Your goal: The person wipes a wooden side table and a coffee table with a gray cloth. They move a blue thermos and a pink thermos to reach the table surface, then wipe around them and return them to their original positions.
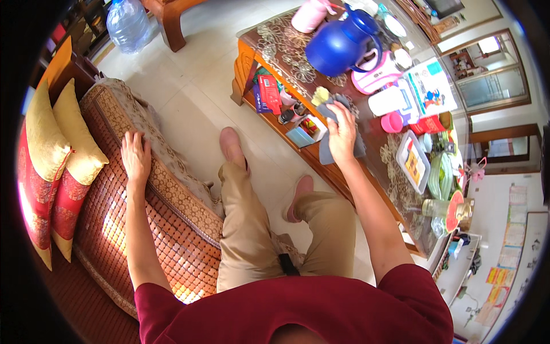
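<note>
My left hand (136,155) rests palm down on the tile-like seat mat (184,228) of a sofa, close to the mat's patterned border, and holds nothing. At the near edge of a wooden coffee table (283,60), my right hand (342,133) is on a grey cloth (328,150), with its fingers over the bunched upper part. The cloth's lower part spreads over the table's edge. A small pale yellow item (320,95) lies just beyond the fingers; what it is cannot be made out. Farther along stands a blue thermos jug (339,41) with a handle.
Pink bottle (309,16), white cup (384,102), pink cup (392,122), plastic tray (412,161) and glass bottle (434,207) crowd the tabletop. Packages (269,94) fill the shelf below. Two cushions (77,129) lean on the sofa. A large water bottle (126,28) stands on the floor.
</note>
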{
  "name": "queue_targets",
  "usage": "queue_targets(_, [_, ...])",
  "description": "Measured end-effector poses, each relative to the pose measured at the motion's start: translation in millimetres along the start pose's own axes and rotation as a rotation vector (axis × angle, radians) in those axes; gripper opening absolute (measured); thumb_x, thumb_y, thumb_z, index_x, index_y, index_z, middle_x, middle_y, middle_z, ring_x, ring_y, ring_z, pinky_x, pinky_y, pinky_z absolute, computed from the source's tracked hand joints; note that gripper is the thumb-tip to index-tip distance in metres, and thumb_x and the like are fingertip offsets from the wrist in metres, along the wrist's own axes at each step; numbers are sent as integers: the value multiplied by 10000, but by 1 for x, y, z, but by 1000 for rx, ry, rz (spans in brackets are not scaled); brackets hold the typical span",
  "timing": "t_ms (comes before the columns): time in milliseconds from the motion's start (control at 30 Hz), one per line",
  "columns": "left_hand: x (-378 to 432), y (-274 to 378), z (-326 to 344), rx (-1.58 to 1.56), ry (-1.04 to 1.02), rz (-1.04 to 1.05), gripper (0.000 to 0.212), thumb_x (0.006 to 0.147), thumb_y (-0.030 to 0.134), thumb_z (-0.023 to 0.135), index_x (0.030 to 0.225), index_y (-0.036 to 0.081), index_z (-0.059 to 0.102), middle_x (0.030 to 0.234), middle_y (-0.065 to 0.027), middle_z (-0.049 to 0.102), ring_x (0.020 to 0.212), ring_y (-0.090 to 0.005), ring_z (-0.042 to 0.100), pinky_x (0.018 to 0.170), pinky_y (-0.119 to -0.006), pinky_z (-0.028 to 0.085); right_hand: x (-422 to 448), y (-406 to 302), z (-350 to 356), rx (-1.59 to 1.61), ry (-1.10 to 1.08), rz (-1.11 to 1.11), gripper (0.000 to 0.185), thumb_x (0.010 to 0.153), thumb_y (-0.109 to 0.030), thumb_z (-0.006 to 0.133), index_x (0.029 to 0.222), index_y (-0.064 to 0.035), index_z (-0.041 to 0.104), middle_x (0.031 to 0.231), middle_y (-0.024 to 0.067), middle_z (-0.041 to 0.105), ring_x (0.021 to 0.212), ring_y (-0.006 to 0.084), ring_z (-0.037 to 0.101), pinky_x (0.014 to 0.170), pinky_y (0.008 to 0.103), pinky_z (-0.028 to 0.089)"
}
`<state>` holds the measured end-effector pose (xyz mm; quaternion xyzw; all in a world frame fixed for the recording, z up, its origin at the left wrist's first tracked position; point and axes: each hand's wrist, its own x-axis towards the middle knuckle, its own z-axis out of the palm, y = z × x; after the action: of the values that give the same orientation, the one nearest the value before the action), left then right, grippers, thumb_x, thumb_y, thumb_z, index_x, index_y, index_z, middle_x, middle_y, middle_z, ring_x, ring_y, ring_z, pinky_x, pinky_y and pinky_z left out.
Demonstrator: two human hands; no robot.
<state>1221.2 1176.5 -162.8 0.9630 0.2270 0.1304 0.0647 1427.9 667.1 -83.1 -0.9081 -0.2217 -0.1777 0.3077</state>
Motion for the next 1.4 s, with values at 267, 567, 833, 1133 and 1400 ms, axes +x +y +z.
queue_targets(267, [58,-1,34,-64,7,31,228,1006,263,580,1030,70,700,1007,-73,751,958,-251,671,907,-415,420,115,-46,119,21,-38,-187,348,926,-26,646,1268,-88,642,1337,140,635,1271,332,580,1094,411,440])
queue_targets(567, [63,0,24,-342,42,-59,193,1000,237,616,1040,87,730,973,-63,751,924,-240,677,852,-382,417,224,-65,201,-134,-24,-231,343,907,-19,636,1244,-79,619,1281,162,643,1193,369,593,1058,466,436])
queue_targets(833, [64,-3,16,-407,28,-46,201,1006,256,615,1049,89,718,965,-70,743,903,-243,669,856,-381,411,204,-80,165,-431,-322,-904,399,877,21,556,1255,-83,629,1424,141,578,1332,326,539,1109,424,472])
queue_targets(1133, [63,-8,17,-423,-14,-37,246,1028,288,590,1119,89,704,997,-77,731,911,-241,657,882,-373,399,180,-67,255,-838,-504,-1072,310,901,-136,597,1184,-28,662,1368,131,614,1363,279,530,1198,404,376])
queue_targets(1400, [64,2,6,-443,4,-47,164,969,184,652,1056,55,704,919,-92,716,898,-261,662,841,-378,420,206,-34,391,-906,-770,-733,206,944,-156,569,1077,-49,684,1021,194,717,907,334,717,812,452,584])
